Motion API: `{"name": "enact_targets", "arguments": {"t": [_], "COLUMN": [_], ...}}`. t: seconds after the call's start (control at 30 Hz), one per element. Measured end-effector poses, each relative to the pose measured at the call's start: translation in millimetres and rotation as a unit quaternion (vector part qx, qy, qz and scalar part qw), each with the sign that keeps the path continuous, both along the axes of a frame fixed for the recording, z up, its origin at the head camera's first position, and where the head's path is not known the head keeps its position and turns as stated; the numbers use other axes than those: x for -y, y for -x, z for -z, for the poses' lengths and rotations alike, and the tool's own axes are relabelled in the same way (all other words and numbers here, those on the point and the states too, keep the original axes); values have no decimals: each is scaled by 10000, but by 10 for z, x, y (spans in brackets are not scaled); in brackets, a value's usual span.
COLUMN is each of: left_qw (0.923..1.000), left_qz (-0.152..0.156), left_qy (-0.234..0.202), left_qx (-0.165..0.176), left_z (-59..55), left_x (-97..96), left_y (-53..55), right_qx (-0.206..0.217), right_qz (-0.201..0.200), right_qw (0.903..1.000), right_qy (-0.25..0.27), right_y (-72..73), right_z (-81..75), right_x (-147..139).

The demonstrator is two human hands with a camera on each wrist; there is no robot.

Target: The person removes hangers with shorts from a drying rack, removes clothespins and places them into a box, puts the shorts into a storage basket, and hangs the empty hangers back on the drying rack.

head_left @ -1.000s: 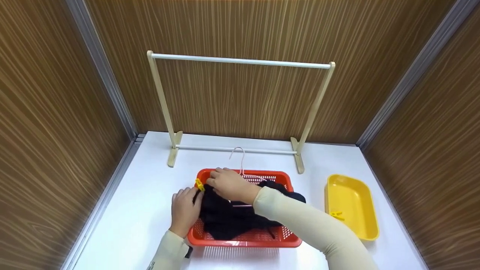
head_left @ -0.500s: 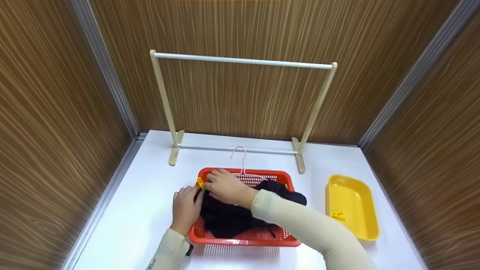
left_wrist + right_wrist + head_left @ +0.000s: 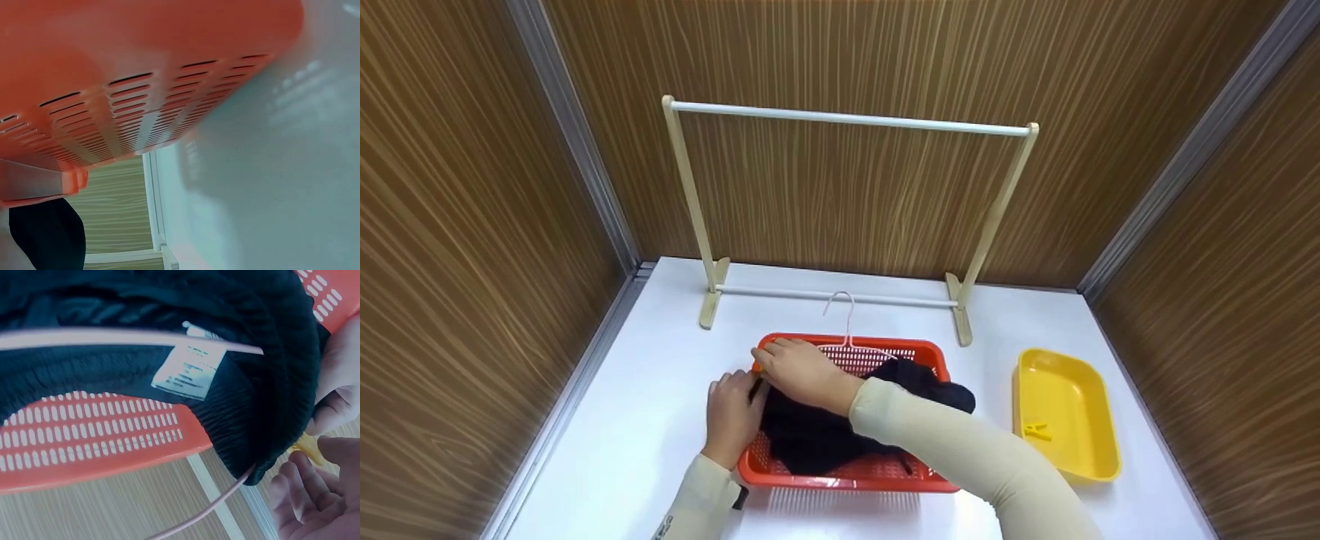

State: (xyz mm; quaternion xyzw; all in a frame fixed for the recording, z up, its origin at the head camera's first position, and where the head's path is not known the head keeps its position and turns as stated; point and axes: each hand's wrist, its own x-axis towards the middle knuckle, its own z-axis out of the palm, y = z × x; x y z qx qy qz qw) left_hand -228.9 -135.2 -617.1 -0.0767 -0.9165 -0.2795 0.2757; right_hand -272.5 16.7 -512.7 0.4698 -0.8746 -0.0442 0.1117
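Note:
A black garment (image 3: 817, 442) with a gathered elastic waistband lies in the red basket (image 3: 825, 484). A pink hanger (image 3: 849, 330) runs inside the waistband, its hook lying past the basket's far rim. My left hand (image 3: 731, 412) pinches the waistband's left corner beside the basket. Over that corner, my right hand (image 3: 806, 375) holds a yellow clothespin (image 3: 309, 447) between thumb and fingers; the hand mostly covers it in the head view. A white care label (image 3: 191, 363) shows inside the waistband in the right wrist view. The left wrist view shows mainly the basket's slotted side.
A wooden rack (image 3: 690, 191) with a white top rail (image 3: 847, 118) stands behind the basket. At the right is a yellow tray (image 3: 1065, 405) with another yellow clothespin (image 3: 1038, 432) in it. Wood-grain panels enclose the white table (image 3: 645, 375).
My right hand has moved left, over the yellow clothespin at the garment's corner, and now hides most of it. The left hand keeps its pinch; the head view has shifted slightly.

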Motion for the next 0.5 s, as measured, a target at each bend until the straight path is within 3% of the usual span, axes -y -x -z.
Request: {"name": "enact_targets", "arguments": {"t": [0.13, 0.3, 0.5], "left_qw": [9999, 10000, 9999], "left_qz": [32, 32, 26], "left_qy": [-22, -27, -16], "left_qx": [-116, -87, 138], "left_z": [3, -13, -34], "left_x": [-22, -26, -16], "left_y": [-12, -21, -18], "right_qx": [-69, 203, -96], "right_qz": [36, 245, -28], "right_qw": [9999, 9994, 9992], "right_qy": [125, 151, -377], "right_y": [11, 21, 44], "right_z": [-25, -108, -151], "right_x": [8, -28, -71]}}
